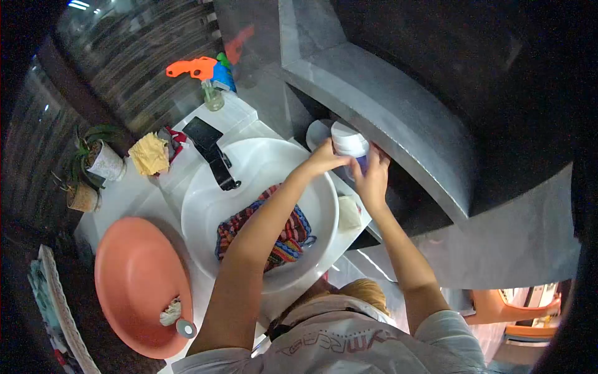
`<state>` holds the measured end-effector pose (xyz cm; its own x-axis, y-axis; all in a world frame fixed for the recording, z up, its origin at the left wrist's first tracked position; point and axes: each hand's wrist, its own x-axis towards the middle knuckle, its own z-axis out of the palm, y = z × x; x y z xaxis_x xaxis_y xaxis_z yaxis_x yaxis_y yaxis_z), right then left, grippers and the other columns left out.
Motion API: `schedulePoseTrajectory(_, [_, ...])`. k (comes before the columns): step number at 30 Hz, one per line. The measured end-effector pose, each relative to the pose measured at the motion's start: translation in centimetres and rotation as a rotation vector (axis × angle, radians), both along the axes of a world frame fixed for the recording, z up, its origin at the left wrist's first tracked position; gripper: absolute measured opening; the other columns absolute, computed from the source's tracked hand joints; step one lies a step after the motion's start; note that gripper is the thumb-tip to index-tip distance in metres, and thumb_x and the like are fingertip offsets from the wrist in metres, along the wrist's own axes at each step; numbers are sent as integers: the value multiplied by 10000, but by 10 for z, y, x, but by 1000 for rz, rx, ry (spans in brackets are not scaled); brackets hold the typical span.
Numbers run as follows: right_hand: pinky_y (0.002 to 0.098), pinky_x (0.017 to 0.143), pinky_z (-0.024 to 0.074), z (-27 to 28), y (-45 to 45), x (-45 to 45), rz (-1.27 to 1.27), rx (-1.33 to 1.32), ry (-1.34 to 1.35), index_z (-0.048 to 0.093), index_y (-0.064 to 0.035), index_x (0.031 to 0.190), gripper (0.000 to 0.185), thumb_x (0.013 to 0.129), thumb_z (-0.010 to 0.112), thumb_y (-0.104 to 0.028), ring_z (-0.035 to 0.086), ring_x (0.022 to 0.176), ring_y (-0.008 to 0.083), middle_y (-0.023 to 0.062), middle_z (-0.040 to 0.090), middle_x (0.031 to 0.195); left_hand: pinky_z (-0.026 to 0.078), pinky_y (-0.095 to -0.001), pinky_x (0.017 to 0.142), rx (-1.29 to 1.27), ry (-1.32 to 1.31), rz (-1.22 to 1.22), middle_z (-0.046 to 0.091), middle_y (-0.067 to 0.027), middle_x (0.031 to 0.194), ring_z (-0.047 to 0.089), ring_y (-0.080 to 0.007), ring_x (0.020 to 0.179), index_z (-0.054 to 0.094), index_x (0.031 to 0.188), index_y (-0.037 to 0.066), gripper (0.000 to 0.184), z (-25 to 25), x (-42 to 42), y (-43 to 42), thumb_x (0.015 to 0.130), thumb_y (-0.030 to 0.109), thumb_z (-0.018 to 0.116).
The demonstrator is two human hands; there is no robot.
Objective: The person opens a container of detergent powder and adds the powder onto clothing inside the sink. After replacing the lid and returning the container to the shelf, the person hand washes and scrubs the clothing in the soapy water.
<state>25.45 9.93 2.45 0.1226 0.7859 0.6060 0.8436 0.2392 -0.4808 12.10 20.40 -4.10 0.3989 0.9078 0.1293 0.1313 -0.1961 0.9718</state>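
Observation:
A white and purple container (pixel 349 141) is held between both hands beside the right rim of the washbasin. My left hand (pixel 327 158) is closed on its left side, near the lower edge of the white part. My right hand (pixel 372 177) grips it from the right, around the purple part, which the fingers partly hide. Inside the white washbasin (pixel 193 206) lies a striped multicoloured knitted cloth (pixel 293 230), partly covered by my left forearm. A black faucet (pixel 215 159) reaches over the basin's left side.
An orange tub (pixel 134 274) stands left of the basin. Potted plants (pixel 104 161) and a yellow cloth (pixel 149 154) are at the back left. An orange and blue toy gun (pixel 199 68) and a glass bottle (pixel 213 100) stand behind. A curved grey ledge (pixel 386 118) overhangs the right.

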Motion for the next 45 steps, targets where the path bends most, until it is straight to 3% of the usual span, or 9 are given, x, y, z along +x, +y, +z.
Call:
schedulePoseTrajectory(4, [438,949,356,-3,-38,-10,30,-18,73,352,29,1293,645,743,654,-122,391,1150,436,306,346,1271,469,-298,822,-100,-195,-252,558,-126,1109,557,-179,977,394,1219,-47,643,65,-14,-43,735,208,731])
schedulePoseTrajectory(14, [454,1001,282,-6,-108,-27,45,79,107,249,2,1362,720,746,611,-86,306,1234,440,295,257,1359,423,-346,890,149,-58,-16,517,-217,1146,521,-267,1068,384,1179,-94,758,39,-21,-92,658,301,769])
schedulePoseTrajectory(19, [470,1001,269,13,-120,-32,64,158,20,272,-6,1351,702,734,599,-78,299,1241,422,279,258,1361,430,-350,881,201,36,138,516,-209,1147,519,-278,1074,382,1206,-48,760,68,-24,-137,651,295,770])
schedulePoseTrajectory(23, [492,1001,268,40,-127,-37,185,196,19,298,11,1323,695,711,618,-64,296,1226,459,294,251,1355,454,-331,848,304,-200,249,485,-195,1164,529,-258,1051,348,1230,-63,811,88,-32,-154,624,248,787])
schedulePoseTrajectory(25, [459,1009,267,55,-125,-44,259,258,68,278,0,1351,701,725,590,-39,289,1266,414,276,242,1383,459,-338,841,479,-282,398,472,-201,1179,527,-254,1048,336,1229,-73,803,110,-39,-160,631,226,780])
schedulePoseTrajectory(31, [414,997,317,125,-41,-54,340,465,89,339,6,1324,622,761,591,-73,348,1241,389,264,306,1354,443,-346,859,633,-345,513,494,-221,1161,527,-270,1049,344,1203,-74,774,187,-48,-94,643,232,781])
schedulePoseTrajectory(33, [395,1005,318,139,3,-53,325,405,118,334,17,1322,602,784,577,-105,352,1244,374,263,313,1353,422,-359,892,644,-131,584,509,-233,1159,526,-295,1060,354,1214,-72,800,197,-54,-53,653,324,764])
schedulePoseTrajectory(38, [388,1040,275,139,95,-48,423,249,214,263,21,1349,682,763,585,-111,286,1274,398,296,293,1351,405,-403,917,771,95,585,486,-267,1198,494,-359,1115,319,1276,-47,821,199,-66,14,649,273,741])
schedulePoseTrajectory(45, [391,1024,298,143,141,-48,385,198,170,259,36,1341,669,781,586,-128,357,1230,383,284,366,1307,390,-412,937,515,325,780,482,-249,1205,472,-375,1124,310,1308,-11,753,203,-66,41,705,233,687])
